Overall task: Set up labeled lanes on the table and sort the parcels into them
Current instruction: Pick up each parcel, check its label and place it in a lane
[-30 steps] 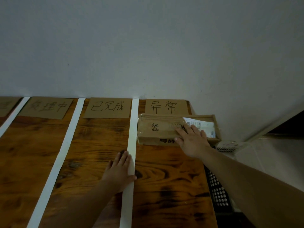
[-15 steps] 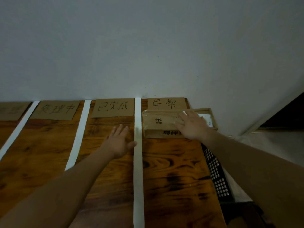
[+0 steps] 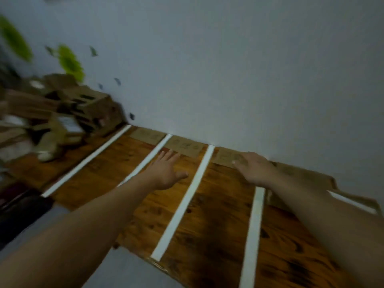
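Right hand (image 3: pixel 255 169) off parcel (image 3: pixel 307 177) now, cardboard boxes (image 3: pixel 87 109) piled far left

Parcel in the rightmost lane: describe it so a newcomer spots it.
On the wooden table by the white wall, go right of the last tape strip. The flat brown parcel lies there, alone, crossed by the right forearm; other boxes are heaped at the left end.

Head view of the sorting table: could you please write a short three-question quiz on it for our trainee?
1. True or false: the left hand grips a parcel.
2. How many white tape strips show on the table?
3. Where is the parcel pile? A: left of all the strips. B: in the rightmost lane. C: in the middle lane.
Key: 1 false; 2 four; 3 A.
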A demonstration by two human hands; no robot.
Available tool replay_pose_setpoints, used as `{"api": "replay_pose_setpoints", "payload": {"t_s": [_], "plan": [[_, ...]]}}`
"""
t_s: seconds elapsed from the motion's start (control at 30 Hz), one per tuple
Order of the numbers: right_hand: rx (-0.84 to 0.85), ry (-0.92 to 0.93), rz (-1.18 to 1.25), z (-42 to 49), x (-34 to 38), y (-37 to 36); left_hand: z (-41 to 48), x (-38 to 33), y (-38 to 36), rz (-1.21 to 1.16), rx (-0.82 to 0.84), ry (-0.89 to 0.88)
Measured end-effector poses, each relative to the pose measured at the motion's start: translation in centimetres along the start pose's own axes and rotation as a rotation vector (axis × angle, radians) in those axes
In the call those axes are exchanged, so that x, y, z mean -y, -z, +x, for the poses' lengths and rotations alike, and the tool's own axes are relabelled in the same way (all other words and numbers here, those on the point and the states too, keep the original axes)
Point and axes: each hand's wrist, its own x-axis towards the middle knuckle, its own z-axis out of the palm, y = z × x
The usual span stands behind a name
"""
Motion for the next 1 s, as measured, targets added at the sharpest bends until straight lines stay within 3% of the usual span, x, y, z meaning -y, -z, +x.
{"api": "replay_pose_setpoints", "payload": {"t_s": [0.27,0.53,0.77,1.0], "plan": [[0.001,0.296,-0.085,6.3,22.4,-2.9,-8.9,21.3,9.4,-0.127,-0.183,0.32],[0.003,0.431,-0.059,12.2,44.3,-8.6,-12.8,42.4,16.9,-0.206,-0.292,0.485],[0.011,0.433,-0.106,18.7,53.6,-11.2,-9.5,53.8,19.7,-0.259,-0.333,0.498],[-0.025,0.429,-0.019,31.2,59.9,-12.9,-0.1,62.8,22.9,-0.232,-0.32,0.481]]}}
